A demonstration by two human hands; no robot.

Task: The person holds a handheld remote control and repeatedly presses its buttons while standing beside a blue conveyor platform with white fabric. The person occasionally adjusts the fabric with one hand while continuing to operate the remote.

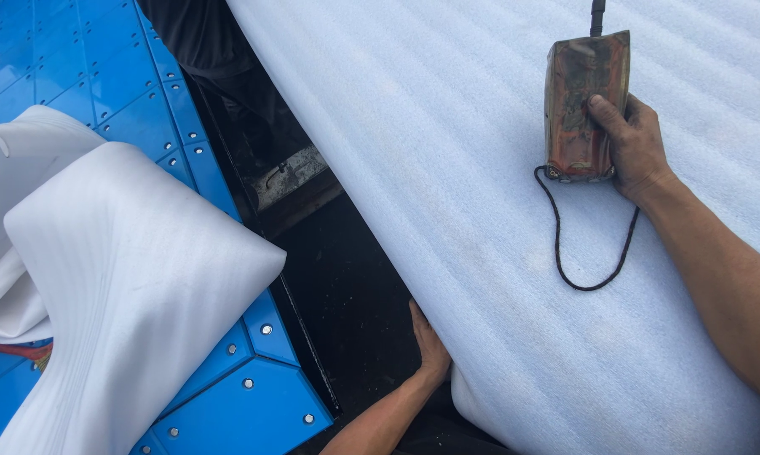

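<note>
The right hand point(637, 147) fingers grip the worn handheld tool point(584, 105) atop the white foam sheet point(447, 168); the left hand point(429, 345) presses flat, fingers extended, against the sheet's lower-left edge.

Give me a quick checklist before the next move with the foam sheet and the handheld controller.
1. Right hand grips the controller: ok, thumb on its face.
2. Controller rests on the foam sheet: ok, lying flat on it.
3. Black cord loop clear of the hands: ok, it lies loose on the foam below the controller.
4. Left hand on the foam edge: ok, it touches the sheet's lower edge beside the dark gap.
5. Which button the thumb presses: cannot tell.
6. Folded foam on the blue panel apart from the main sheet: ok.
</note>
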